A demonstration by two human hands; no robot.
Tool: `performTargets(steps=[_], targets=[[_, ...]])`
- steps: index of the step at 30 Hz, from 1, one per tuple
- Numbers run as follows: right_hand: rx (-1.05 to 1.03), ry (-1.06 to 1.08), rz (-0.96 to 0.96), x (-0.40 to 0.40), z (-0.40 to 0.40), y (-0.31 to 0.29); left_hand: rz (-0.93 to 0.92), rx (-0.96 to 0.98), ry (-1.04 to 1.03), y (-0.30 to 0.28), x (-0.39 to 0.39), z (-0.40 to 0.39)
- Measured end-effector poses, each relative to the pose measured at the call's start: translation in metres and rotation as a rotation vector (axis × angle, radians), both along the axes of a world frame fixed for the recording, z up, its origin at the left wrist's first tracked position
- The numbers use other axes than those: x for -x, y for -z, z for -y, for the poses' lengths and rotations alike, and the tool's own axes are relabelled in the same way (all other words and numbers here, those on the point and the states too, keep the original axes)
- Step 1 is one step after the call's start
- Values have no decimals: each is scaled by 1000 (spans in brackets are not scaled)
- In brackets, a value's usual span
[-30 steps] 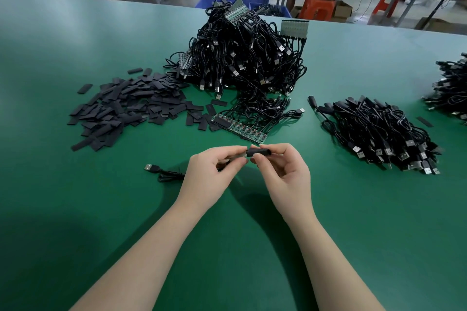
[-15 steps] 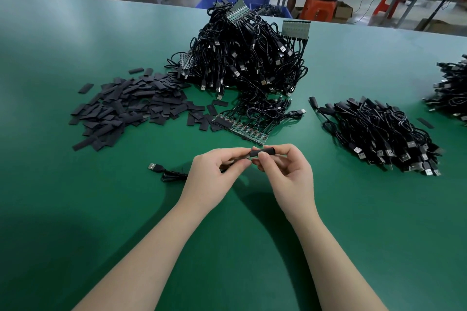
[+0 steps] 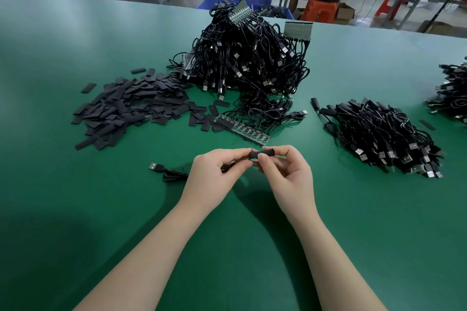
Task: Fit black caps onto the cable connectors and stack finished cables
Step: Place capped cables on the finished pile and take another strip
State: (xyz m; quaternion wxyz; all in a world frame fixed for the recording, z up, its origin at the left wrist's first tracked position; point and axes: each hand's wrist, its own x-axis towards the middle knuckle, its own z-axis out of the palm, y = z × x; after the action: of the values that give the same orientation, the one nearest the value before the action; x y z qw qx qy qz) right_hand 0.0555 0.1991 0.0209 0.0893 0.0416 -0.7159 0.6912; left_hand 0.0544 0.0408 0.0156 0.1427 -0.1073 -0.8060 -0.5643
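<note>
Left hand: your left hand sits just left of centre over the green table, back of the hand up, wrist bent slightly, forearm running in from seven o'clock.
Left fingers: thumb and forefinger tips come together at the left end of the black cap, pinching the cable right where it enters; the other fingers curl under, out of sight.
Right hand: your right hand faces it from three o'clock, palm turned toward you, forearm coming in from five o'clock.
Right fingers: thumb on the near side, forefinger arched over the top, pinching the cap; the middle and ring fingers are folded loosely behind.
Cap: it lies level between both hands, held clear above the table.
Cable: it trails to nine o'clock from under your left hand, its plug flat on the table.
Loose caps: a flat spread of caps at ten o'clock.
Cable heap: a tall pile of cables at twelve o'clock, a strip of small circuit boards lying at its near foot.
Finished stack: a low bundle at two o'clock, well apart from your hands.
Far edge: another bundle at the table's right edge.
</note>
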Motion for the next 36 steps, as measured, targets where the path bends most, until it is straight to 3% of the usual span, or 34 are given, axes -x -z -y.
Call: performTargets(steps=[11, 16, 21, 32, 36], targets=[[108, -147, 102, 3, -7, 0, 67, 6, -17, 3, -4, 0], [91, -93, 120, 3, -3, 4, 44, 150, -161, -1, -4, 0], [228, 15, 153, 4, -3, 0, 57, 195, -13, -1, -3, 1], [191, 5, 124, 1, -2, -4, 42, 208, -32, -4, -3, 2], [257, -10, 157, 1, -2, -5, -43, 226, -63, -2, -3, 1]])
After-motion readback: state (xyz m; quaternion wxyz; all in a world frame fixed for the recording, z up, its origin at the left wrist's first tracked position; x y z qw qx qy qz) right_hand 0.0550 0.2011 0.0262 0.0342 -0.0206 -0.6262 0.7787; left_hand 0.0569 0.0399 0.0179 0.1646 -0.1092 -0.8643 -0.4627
